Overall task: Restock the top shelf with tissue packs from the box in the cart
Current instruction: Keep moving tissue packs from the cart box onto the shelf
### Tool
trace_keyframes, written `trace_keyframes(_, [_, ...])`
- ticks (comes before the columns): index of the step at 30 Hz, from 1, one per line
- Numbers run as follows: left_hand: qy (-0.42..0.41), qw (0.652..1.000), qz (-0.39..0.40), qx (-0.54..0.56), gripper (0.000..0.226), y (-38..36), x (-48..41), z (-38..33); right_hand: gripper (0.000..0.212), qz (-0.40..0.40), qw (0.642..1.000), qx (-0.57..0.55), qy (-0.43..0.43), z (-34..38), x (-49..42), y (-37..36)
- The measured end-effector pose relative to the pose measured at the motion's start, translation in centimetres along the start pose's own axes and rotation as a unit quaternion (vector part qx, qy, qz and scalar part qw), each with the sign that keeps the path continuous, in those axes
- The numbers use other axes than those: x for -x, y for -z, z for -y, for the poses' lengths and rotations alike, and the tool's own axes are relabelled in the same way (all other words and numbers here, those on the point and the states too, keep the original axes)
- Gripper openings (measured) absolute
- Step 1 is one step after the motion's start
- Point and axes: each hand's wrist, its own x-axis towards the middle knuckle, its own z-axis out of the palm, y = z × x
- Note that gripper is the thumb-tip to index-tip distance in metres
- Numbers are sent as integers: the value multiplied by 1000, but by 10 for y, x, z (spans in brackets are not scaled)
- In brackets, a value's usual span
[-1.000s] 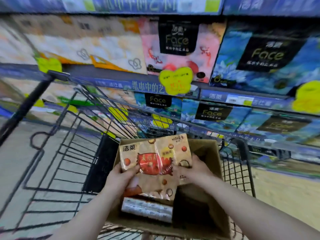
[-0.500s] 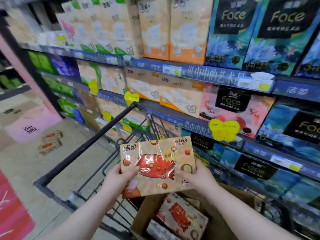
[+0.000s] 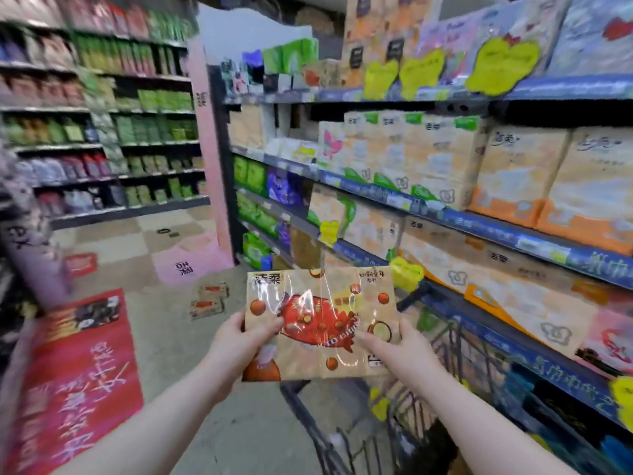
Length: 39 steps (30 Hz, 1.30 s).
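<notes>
I see one tissue pack [image 3: 320, 323] up in the air, held with both hands. It is tan, with a big red fish-like picture in the middle and round brown balls printed around it. The pack faces me, a little tilted.

The left hand [image 3: 239, 341] grips the pack's left edge, low down. Its thumb lies on the front. The other fingers are tucked behind, where I cannot see them. The right hand [image 3: 394, 351] grips the right edge, near the bottom right corner. Its thumb stretches across the front, just under the red picture.

The pack is above the near end of the cart [image 3: 404, 426]. It touches only the two hands. The cart is made of black wire and stands just beside the rack [image 3: 555, 371] on the right.

The top shelf [image 3: 548, 87] is high up, well above the pack. Big soft packs [image 3: 589, 32] stand on it, and yellow-green tags [image 3: 503, 66] hang at its front edge. The shelf below it [image 3: 496, 226] is full of orange and white packs [image 3: 513, 173] that stand side by side, right up to its front edge.

On the floor [image 3: 178, 354], past the pack to the left, lie some small packs [image 3: 209, 298] with the same look. Near them is a pink floor sign [image 3: 186, 265]. Closer to me, on the left side, is a big red floor sign [image 3: 75, 378].
</notes>
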Motion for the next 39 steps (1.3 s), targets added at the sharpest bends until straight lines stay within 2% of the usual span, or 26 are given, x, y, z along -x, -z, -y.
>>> trace_keyframes(3, [-31, 999, -41, 3, 24, 80, -13, -10, 61, 24, 999, 11, 33, 49, -12, -69])
trace_keyframes(6, [-49, 996, -79, 2, 16, 149, -20, -15, 49, 60, 997, 7, 52, 92, -22, -128])
trace_keyframes(10, [-39, 993, -110, 13, 46, 219, -36, -20, 51, 97, 993, 13, 71, 136, -34, -188])
trace_keyframes(12, [-43, 991, -124, 15, 40, 243, -51, -23, 48, 104, 992, -3, 77, 154, -45, -211])
trace_keyframes(15, [-53, 988, -143, 32, 27, 267, -77, -25, 48, 114, 990, -7, 77, 175, -67, -237])
trace_keyframes(20, [-42, 984, -173, 14, 35, 303, -131, -29, 56, 136, 987, -6, 88, 206, -122, -281])
trace_keyframes(24, [-50, 979, -198, -15, 42, 334, -196, -36, 54, 161, 981, -31, 101, 228, -183, -325])
trace_keyframes(27, [-64, 976, -205, -34, 34, 345, -252, -44, 57, 171, 979, -30, 110, 245, -240, -348])
trace_keyframes(31, [-79, 972, -218, -36, 37, 354, -327, -70, 59, 172, 977, -28, 121, 277, -319, -366])
trace_keyframes(34, [-105, 969, -220, -48, 35, 359, -378, -88, 53, 162, 978, -29, 131, 298, -367, -378])
trace_keyframes(39, [-99, 975, -196, -31, 21, 364, -453, -98, 68, 153, 981, -22, 117, 310, -432, -393])
